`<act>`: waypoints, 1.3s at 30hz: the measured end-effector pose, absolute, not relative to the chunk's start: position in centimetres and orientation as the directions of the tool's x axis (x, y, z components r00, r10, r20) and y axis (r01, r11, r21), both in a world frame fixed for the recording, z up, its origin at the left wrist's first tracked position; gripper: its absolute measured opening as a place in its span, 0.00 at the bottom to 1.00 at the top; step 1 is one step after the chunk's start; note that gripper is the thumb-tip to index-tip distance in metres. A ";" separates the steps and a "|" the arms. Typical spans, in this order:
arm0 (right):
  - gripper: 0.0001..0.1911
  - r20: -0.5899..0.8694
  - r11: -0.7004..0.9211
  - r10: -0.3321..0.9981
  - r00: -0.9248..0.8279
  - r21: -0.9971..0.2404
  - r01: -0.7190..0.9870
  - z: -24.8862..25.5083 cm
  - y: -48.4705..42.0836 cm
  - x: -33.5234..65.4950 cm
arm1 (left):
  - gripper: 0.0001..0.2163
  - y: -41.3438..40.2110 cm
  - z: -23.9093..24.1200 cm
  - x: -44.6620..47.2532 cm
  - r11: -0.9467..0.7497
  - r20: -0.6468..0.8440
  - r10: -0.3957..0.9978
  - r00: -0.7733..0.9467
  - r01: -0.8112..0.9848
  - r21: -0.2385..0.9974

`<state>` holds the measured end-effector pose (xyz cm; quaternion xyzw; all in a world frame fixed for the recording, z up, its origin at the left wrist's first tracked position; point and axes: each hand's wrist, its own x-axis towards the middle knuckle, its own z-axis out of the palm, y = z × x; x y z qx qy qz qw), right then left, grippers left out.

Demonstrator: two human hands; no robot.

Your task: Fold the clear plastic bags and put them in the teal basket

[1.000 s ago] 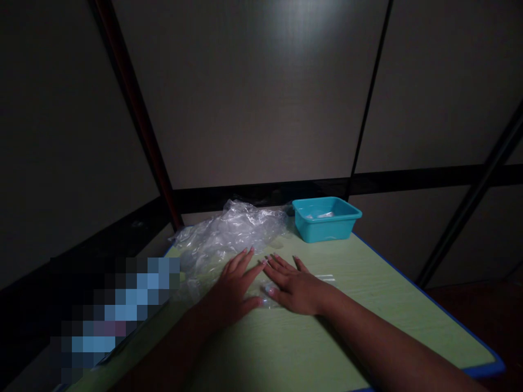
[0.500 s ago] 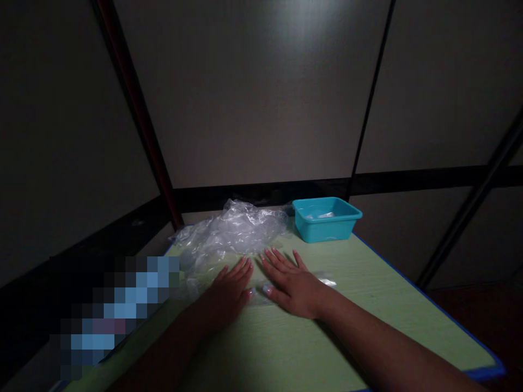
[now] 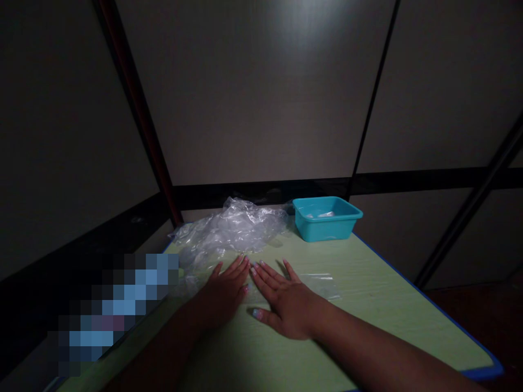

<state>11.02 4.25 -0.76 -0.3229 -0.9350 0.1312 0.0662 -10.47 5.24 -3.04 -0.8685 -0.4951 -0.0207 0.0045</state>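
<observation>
My left hand (image 3: 223,291) lies flat on the green table (image 3: 368,305), fingers stretched out and side by side. Beside it my right hand (image 3: 281,299) also lies flat with fingers spread, pressing on a small clear plastic bag (image 3: 321,283) that sticks out to the right of it. The two hands nearly touch at the fingertips. Just beyond the fingers sits a crumpled pile of clear plastic bags (image 3: 232,231).
A teal plastic tub (image 3: 326,218) stands at the table's far edge, right of the pile, with something pale inside. Dark wall panels rise behind the table. A blurred-out patch covers the lower left. The table's blue right edge (image 3: 429,305) runs diagonally.
Both hands slid slightly back and left over the flat clear bag, the right hand's fingers spreading wider. More of the bag now shows to the right of the right hand.
</observation>
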 end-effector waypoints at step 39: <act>0.34 -0.005 0.793 0.588 -0.809 -0.196 0.577 -2.5 5.4 10.8 | 0.32 1.1 0.2 -5.8 -0.793 0.191 0.603 0.774 0.557 0.246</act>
